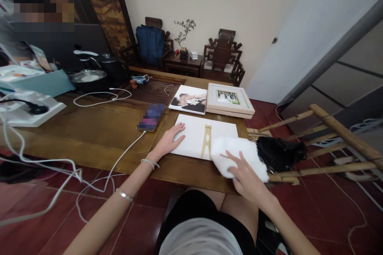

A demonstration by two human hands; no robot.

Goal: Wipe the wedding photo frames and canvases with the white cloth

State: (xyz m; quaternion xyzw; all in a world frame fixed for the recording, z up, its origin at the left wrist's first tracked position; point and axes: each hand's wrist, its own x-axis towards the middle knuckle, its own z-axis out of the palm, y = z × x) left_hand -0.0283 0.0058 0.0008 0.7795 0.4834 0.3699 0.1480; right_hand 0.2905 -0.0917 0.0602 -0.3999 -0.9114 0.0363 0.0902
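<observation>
A white board (pixel 194 133) lies face down on the wooden table (pixel 98 131), with a tan stand piece (pixel 206 140) on its back. My left hand (pixel 171 138) rests flat on the board's left edge, fingers apart. My right hand (pixel 243 171) presses a white cloth (pixel 236 153) on the board's right near corner. Behind the board lie a photo print (pixel 189 99) and a framed picture (pixel 229 99).
A phone (pixel 151 117) on a white cable lies left of the board. Pots (pixel 89 75), boxes and cables crowd the table's left end. A bamboo rack (pixel 329 143) with a black bag (pixel 279 153) stands to the right. Chairs and a small plant are at the wall.
</observation>
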